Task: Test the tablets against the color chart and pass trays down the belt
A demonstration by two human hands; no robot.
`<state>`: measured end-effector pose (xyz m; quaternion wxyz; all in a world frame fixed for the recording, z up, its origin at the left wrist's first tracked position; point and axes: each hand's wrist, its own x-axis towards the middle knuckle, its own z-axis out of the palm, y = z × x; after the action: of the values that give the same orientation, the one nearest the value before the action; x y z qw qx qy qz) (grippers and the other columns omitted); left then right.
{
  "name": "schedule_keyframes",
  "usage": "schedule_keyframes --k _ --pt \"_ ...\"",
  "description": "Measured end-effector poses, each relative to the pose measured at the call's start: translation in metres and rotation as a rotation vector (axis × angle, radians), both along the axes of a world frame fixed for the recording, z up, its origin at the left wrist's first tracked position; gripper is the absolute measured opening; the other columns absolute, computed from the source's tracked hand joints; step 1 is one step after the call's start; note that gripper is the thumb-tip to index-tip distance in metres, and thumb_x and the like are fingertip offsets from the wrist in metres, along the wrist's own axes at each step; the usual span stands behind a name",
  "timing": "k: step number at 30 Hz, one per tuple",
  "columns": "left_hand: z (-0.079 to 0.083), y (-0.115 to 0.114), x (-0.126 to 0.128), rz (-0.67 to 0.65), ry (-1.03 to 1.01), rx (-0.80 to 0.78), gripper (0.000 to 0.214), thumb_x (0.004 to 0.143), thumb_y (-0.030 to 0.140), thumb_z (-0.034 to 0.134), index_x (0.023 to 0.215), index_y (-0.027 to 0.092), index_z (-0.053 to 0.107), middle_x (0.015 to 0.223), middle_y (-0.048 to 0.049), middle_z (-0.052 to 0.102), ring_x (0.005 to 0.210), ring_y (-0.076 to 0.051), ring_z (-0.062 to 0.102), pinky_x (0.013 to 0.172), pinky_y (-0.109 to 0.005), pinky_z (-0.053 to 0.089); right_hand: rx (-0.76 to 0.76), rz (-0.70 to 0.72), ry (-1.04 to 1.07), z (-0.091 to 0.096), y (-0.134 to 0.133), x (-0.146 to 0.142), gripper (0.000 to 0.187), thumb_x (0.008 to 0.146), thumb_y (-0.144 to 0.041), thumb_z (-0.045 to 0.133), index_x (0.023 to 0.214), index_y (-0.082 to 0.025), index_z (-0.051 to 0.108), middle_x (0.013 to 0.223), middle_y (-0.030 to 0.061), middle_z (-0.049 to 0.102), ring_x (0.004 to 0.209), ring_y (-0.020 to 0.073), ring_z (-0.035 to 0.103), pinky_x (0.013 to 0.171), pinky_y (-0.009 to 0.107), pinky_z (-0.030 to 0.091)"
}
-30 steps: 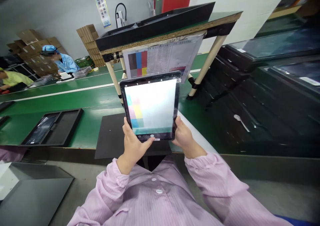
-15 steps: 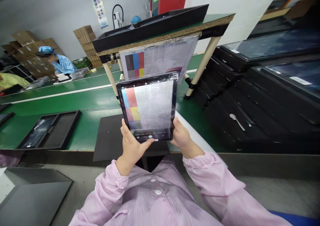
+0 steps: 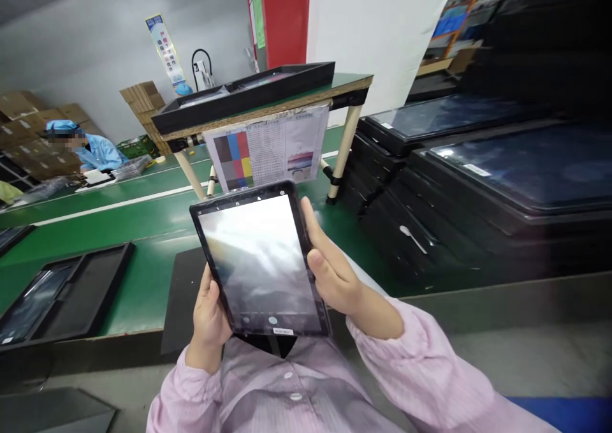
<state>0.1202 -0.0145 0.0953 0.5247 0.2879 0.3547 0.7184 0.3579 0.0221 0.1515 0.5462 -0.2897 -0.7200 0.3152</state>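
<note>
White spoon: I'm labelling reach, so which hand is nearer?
Right. The right hand, holding the tablet at its right edge, is left of the white spoon; the left hand is farther left, on the opposite edge.

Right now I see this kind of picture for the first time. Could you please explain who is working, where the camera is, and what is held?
There is no machine here: these are a person's bare hands. The camera sits on that person's head, looking forward and down. The left hand and right hand hold a tablet by its sides, its bright screen facing the camera. On the green work surface lie a black tray with two compartments and a flat dark sheet. Behind the tablet, a printed chart hangs below a raised shelf.
</note>
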Motion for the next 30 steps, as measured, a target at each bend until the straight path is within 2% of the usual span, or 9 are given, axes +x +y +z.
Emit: schedule_keyframes --k 3,6,10,12,16,21,24,27,30 --pt "-0.004 -0.004 0.005 -0.022 0.022 -0.025 0.05 0.081 0.044 0.081 0.128 0.042 0.068 0.127 0.0019 0.073 0.109 -0.017 0.071 0.094 -0.028 0.057 0.029 -0.058 -0.039 0.012 0.004 0.002 0.074 0.104 -0.056 0.037 0.164 -0.019 0.016 0.163 0.0051 0.03 0.151 0.029 0.031 0.123 0.046 0.034" --pt "-0.002 -0.009 0.009 0.043 0.052 -0.068 0.048 0.079 0.045 0.082 0.125 0.04 0.071 0.126 -0.0001 0.074 0.111 -0.018 0.071 0.095 -0.029 0.056 -0.002 -0.117 -0.058 0.01 0.007 0.004 0.069 0.102 -0.056 0.042 0.162 -0.026 0.027 0.159 0.0027 0.038 0.143 0.0295 0.044 0.12 0.044 0.039" --pt "0.011 -0.013 0.015 0.083 0.053 -0.113 0.049 0.075 0.048 0.085 0.12 0.033 0.075 0.127 -0.0046 0.073 0.113 -0.023 0.07 0.101 -0.035 0.055 -0.139 -0.028 0.071 0.001 0.016 0.008 0.075 0.098 -0.069 0.042 0.161 -0.032 0.028 0.151 0.0042 0.051 0.127 0.0303 0.059 0.112 0.046 0.047" --pt "0.017 -0.013 0.017 0.049 0.052 -0.111 0.05 0.077 0.047 0.083 0.123 0.032 0.073 0.131 -0.0057 0.071 0.117 -0.024 0.069 0.106 -0.039 0.052 -0.199 -0.025 0.081 -0.002 0.018 0.006 0.089 0.091 -0.073 0.051 0.163 -0.032 0.021 0.154 0.0069 0.046 0.128 0.0325 0.057 0.108 0.048 0.049" --pt "0.022 -0.012 0.022 0.024 0.07 -0.091 0.052 0.08 0.045 0.081 0.129 0.031 0.07 0.135 -0.0067 0.069 0.123 -0.026 0.066 0.111 -0.041 0.049 -0.152 -0.264 -0.111 0.003 0.012 -0.012 0.123 0.071 -0.065 0.081 0.165 -0.03 0.01 0.162 0.0115 0.028 0.144 0.0408 0.036 0.116 0.057 0.038" --pt "0.019 -0.014 0.027 0.035 0.064 -0.072 0.049 0.079 0.047 0.081 0.126 0.032 0.072 0.135 -0.0064 0.069 0.122 -0.027 0.066 0.109 -0.043 0.05 -0.185 -0.438 -0.134 0.005 0.009 -0.036 0.132 0.064 -0.063 0.086 0.165 -0.03 0.008 0.16 0.0158 0.027 0.144 0.0467 0.031 0.111 0.062 0.042" --pt "0.018 -0.015 0.025 0.051 0.051 -0.101 0.048 0.079 0.045 0.081 0.125 0.033 0.072 0.134 -0.0056 0.069 0.123 -0.028 0.066 0.107 -0.042 0.052 -0.231 -0.348 0.044 -0.003 0.015 -0.031 0.136 0.062 -0.064 0.087 0.165 -0.031 0.003 0.154 0.016 0.037 0.136 0.0405 0.046 0.109 0.057 0.046" --pt "0.017 -0.016 0.019 0.048 0.072 -0.146 0.051 0.08 0.046 0.079 0.128 0.033 0.07 0.135 -0.006 0.069 0.122 -0.028 0.067 0.106 -0.042 0.053 -0.4 -0.094 0.248 -0.012 0.019 -0.02 0.127 0.071 -0.06 0.082 0.164 -0.031 0.002 0.146 0.0145 0.048 0.122 0.0305 0.061 0.103 0.046 0.053" --pt "0.015 -0.015 0.016 0.065 0.076 -0.176 0.05 0.079 0.046 0.08 0.126 0.033 0.071 0.13 -0.0059 0.071 0.115 -0.026 0.07 0.102 -0.04 0.056 -0.499 0.077 0.294 -0.015 0.019 -0.016 0.106 0.078 -0.045 0.079 0.163 -0.029 0.017 0.149 0.0126 0.049 0.131 0.0274 0.056 0.104 0.04 0.054"
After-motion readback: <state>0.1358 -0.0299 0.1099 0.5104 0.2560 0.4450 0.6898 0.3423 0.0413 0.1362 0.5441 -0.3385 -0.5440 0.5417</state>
